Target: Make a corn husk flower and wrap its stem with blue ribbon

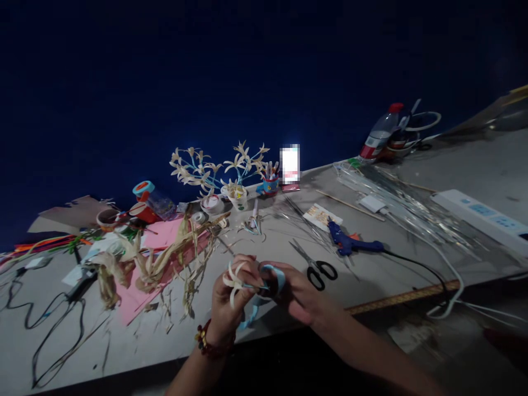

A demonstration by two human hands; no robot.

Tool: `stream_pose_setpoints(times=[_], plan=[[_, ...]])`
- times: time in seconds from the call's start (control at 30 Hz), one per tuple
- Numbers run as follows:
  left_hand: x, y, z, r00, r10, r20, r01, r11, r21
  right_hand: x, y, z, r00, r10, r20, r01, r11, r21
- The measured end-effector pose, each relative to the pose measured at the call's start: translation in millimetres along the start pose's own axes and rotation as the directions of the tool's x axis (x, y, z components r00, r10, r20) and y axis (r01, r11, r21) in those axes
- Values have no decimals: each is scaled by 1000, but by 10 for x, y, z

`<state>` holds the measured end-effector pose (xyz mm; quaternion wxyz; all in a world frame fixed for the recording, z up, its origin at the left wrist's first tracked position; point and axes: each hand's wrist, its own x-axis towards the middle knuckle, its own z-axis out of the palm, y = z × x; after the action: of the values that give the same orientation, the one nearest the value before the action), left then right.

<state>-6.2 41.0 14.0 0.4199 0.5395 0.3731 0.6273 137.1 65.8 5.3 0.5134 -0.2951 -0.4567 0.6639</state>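
Near the table's front edge, my left hand [237, 289] is closed on a pale husk flower [234, 281] with its petals spread. Blue tape [280, 278] runs from the flower's stem and loops up by my right hand [291, 289], whose fingers are closed on it. A loose length of the tape hangs below, between the hands. My hands are close together. Black-handled scissors [317, 270] lie open just right of my right hand, with a blue glue gun [357, 243] beyond them.
Husk flowers [198, 169] stand in cups at the back, beside a pen holder [270, 184] and a lit phone [291, 164]. Dried husks [150, 264] lie on pink paper [132, 302] at left. Wires [412, 203], a bottle [380, 135] and a power strip [487, 217] are at right.
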Motion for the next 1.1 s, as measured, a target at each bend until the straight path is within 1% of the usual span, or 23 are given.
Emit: stream_pose_setpoints(times=[0.07,0.1,0.13,0.17,0.2,0.23,0.27,0.3,0.33,0.37,0.4,0.43,0.47,0.5,0.53,0.63,0.73,0.8,0.87,0.97,1.1], plan=[[8,-17,12,1000,-3,-29,2,999,-41,-11,30,-53,982,190,11,-189,967,169],[10,-27,16,999,-4,-40,2,998,-58,-18,46,-94,974,227,0,-223,955,194],[11,-37,18,999,-5,-53,1,997,-74,-25,63,-141,976,215,-42,-205,965,162],[9,-45,19,998,-10,-69,4,996,-86,-33,77,-193,982,157,-105,-148,985,85],[7,-50,17,996,-22,-89,13,995,-94,-44,86,-245,983,66,-172,-71,997,-24],[3,-53,16,993,-44,-112,33,994,-101,-59,89,-292,972,-60,-228,24,987,-158],[0,-54,14,987,-74,-142,59,992,-111,-78,84,-331,945,-203,-255,124,947,-296],[-2,-51,14,979,-110,-170,90,988,-124,-100,71,-358,911,-335,-241,217,886,-410],[-2,-47,15,969,-150,-195,123,982,-143,-125,52,-371,882,-431,-190,296,821,-488],[-1,-41,19,959,-187,-213,153,974,-166,-150,31,-369,869,-480,-119,353,771,-530],[2,-36,26,951,-219,-220,179,965,-189,-172,11,-353,876,-480,-40,385,747,-542],[5,-31,35,944,-242,-223,195,957,-213,-189,-2,-327,894,-447,38,397,749,-530],[9,-27,48,940,-257,-223,204,950,-235,-198,-4,-294,914,-392,102,388,771,-505],[10,-26,62,938,-266,-224,207,944,-257,-198,6,-257,931,-336,142,362,804,-471],[9,-26,77,934,-274,-229,207,938,-279,-191,27,-219,945,-291,151,328,842,-428],[-12,-35,125,905,-322,-278,221,914,-340,-135,136,-115,970,-224,98,242,934,-264],[-47,-53,165,865,-372,-337,231,891,-390,-83,224,-22,985,-174,1,173,980,-100],[-63,-64,184,852,-378,-361,219,885,-411,-71,236,38,993,-103,-51,103,995,-5],[-68,-71,194,847,-377,-375,207,883,-421,-76,219,92,998,-10,-69,16,996,87],[-60,-77,198,834,-385,-395,204,880,-428,-99,172,147,993,107,-55,-92,970,223],[-53,-91,194,824,-380,-421,196,887,-418,-121,139,164,977,203,-56,-175,930,323]])
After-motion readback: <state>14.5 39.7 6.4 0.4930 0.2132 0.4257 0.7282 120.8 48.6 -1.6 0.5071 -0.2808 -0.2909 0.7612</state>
